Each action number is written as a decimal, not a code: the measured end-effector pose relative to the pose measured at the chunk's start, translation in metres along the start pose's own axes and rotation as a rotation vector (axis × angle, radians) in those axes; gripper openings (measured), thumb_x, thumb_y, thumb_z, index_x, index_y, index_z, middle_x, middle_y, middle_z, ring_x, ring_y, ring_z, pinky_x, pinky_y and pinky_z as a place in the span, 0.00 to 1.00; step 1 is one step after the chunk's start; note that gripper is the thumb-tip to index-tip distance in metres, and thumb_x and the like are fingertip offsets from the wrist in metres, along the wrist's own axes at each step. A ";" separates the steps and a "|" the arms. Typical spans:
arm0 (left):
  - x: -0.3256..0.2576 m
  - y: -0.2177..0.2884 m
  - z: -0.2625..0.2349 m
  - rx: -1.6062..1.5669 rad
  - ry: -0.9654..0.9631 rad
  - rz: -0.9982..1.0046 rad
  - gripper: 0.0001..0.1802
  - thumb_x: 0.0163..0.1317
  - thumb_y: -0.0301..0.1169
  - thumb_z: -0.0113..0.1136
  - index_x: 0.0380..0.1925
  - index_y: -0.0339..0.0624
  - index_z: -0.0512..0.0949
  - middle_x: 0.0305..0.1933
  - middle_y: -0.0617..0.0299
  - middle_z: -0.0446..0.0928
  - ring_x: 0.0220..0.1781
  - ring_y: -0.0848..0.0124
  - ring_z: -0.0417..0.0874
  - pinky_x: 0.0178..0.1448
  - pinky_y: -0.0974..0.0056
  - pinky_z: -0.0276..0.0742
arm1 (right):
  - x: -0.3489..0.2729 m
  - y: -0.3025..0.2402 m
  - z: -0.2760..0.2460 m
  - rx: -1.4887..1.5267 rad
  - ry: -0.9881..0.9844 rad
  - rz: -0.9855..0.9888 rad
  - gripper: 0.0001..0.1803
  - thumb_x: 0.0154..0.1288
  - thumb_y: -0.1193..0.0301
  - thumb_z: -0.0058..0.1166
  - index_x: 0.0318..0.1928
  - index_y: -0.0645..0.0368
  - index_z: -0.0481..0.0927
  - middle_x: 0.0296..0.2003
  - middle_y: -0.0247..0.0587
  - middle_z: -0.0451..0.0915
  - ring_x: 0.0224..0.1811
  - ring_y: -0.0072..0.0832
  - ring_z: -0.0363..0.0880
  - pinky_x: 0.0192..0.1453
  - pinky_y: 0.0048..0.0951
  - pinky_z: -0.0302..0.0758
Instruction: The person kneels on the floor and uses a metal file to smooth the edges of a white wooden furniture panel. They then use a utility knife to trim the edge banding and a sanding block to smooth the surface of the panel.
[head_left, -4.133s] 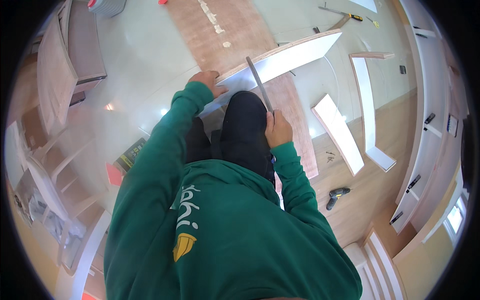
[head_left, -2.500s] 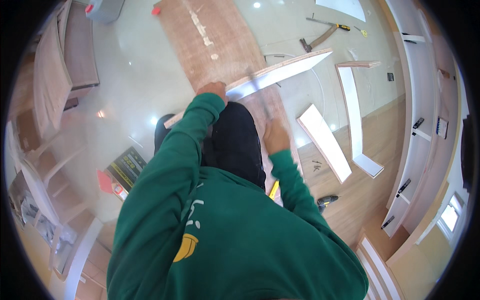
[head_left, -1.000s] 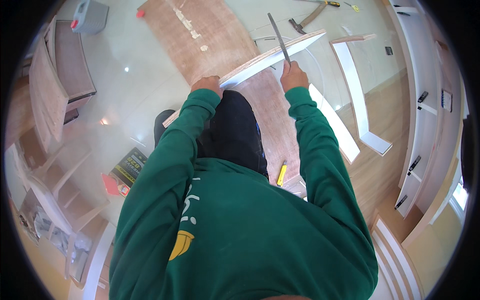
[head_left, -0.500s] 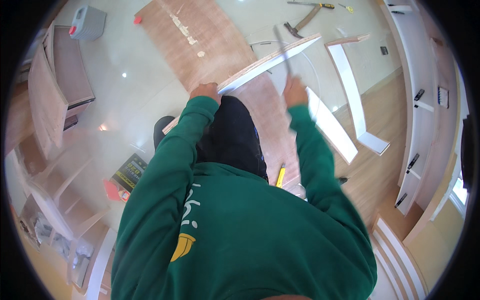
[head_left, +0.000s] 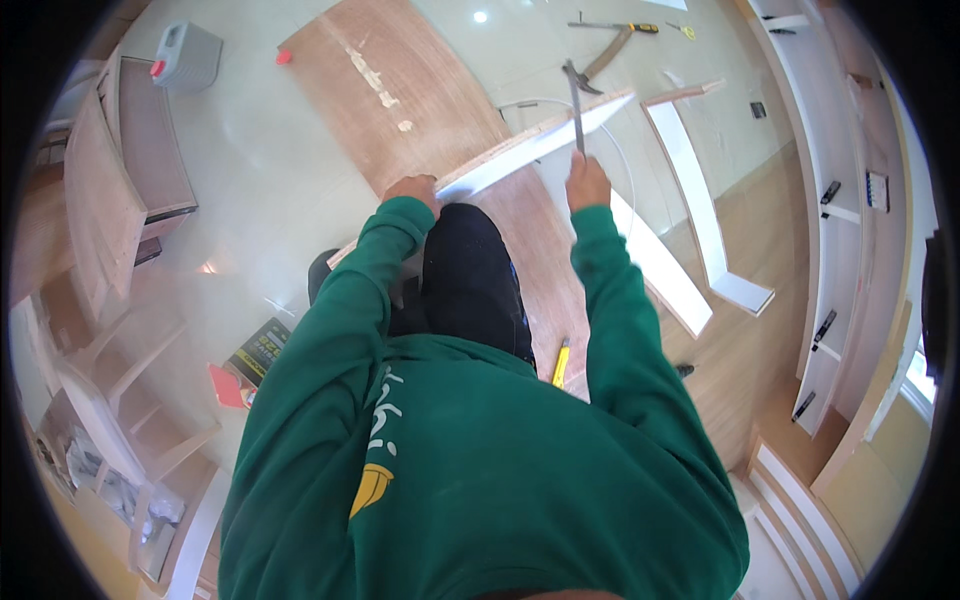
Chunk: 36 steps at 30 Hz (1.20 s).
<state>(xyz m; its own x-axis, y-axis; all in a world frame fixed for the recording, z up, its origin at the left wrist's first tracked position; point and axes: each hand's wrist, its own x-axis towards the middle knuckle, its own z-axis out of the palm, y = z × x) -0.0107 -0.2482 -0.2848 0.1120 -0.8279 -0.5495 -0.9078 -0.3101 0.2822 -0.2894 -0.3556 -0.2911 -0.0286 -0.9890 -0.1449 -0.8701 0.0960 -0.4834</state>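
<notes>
A long plywood board with a white face stands on edge, running at a slant across my raised knee. My left hand is closed around it just beside the knee. In my right hand is a slim grey metal file, its blade pointing away from me and crossing the far right part of the board. My fingers wrap round its near end and hide the handle. Beneath the board, a wide brown plywood sheet lies on the floor.
A hammer lies beyond the board's far end. White-faced strips are at the right, with a white panel nearer. A yellow cutter knife rests by my right side. Grey jug and wooden cabinet stand left.
The file has swung from a leftward slant to nearly straight ahead, and my right hand has shifted slightly. My left hand keeps its hold on the board. The view has moved a little.
</notes>
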 end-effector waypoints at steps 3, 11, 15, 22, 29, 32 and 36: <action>0.003 -0.015 -0.006 0.054 -0.023 0.022 0.23 0.53 0.42 0.66 0.48 0.44 0.81 0.45 0.48 0.83 0.49 0.51 0.83 0.55 0.53 0.79 | -0.056 0.008 -0.022 0.232 -0.017 0.123 0.24 0.75 0.53 0.38 0.36 0.63 0.76 0.33 0.63 0.79 0.39 0.62 0.77 0.43 0.54 0.71; -0.015 -0.038 -0.022 0.125 -0.176 0.108 0.25 0.54 0.39 0.67 0.52 0.46 0.78 0.47 0.50 0.82 0.51 0.53 0.82 0.57 0.53 0.76 | -0.158 0.027 -0.036 0.233 -0.049 0.090 0.19 0.75 0.58 0.41 0.35 0.62 0.73 0.27 0.63 0.76 0.32 0.61 0.76 0.35 0.52 0.69; -0.005 -0.043 -0.005 -0.134 -0.052 0.273 0.31 0.52 0.42 0.69 0.57 0.48 0.77 0.44 0.45 0.83 0.49 0.49 0.83 0.56 0.52 0.76 | -0.153 0.026 -0.022 0.067 -0.127 -0.009 0.16 0.74 0.58 0.44 0.38 0.60 0.72 0.27 0.62 0.77 0.30 0.61 0.77 0.34 0.56 0.70; 0.040 0.085 -0.009 -0.093 0.061 0.159 0.28 0.53 0.46 0.68 0.53 0.45 0.79 0.45 0.46 0.83 0.49 0.49 0.83 0.56 0.51 0.76 | -0.147 0.012 -0.011 0.013 -0.148 -0.031 0.15 0.73 0.60 0.44 0.37 0.60 0.71 0.25 0.60 0.77 0.30 0.60 0.76 0.34 0.56 0.71; 0.037 0.095 -0.002 0.035 -0.033 0.058 0.21 0.58 0.48 0.63 0.42 0.45 0.84 0.42 0.50 0.84 0.47 0.54 0.84 0.53 0.53 0.79 | -0.140 0.021 0.006 -0.172 -0.130 -0.025 0.16 0.74 0.59 0.42 0.36 0.59 0.71 0.29 0.58 0.80 0.32 0.57 0.79 0.35 0.55 0.75; 0.040 0.098 0.004 0.076 -0.045 0.142 0.21 0.58 0.48 0.63 0.43 0.45 0.84 0.42 0.51 0.84 0.47 0.54 0.84 0.53 0.52 0.79 | -0.039 0.015 -0.022 -0.221 -0.102 0.226 0.20 0.75 0.55 0.39 0.37 0.59 0.74 0.31 0.59 0.81 0.34 0.57 0.80 0.37 0.56 0.77; 0.050 0.100 -0.016 0.062 -0.011 0.140 0.20 0.57 0.47 0.64 0.42 0.45 0.83 0.42 0.50 0.84 0.48 0.53 0.84 0.53 0.52 0.79 | -0.049 0.034 -0.004 -0.142 -0.014 0.152 0.20 0.74 0.55 0.39 0.38 0.59 0.74 0.31 0.63 0.80 0.34 0.61 0.80 0.38 0.58 0.76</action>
<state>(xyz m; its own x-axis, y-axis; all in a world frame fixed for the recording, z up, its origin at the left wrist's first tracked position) -0.0892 -0.3274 -0.2715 -0.0214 -0.8555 -0.5173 -0.9374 -0.1627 0.3079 -0.3198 -0.3042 -0.2966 -0.1589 -0.9626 -0.2196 -0.9169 0.2263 -0.3287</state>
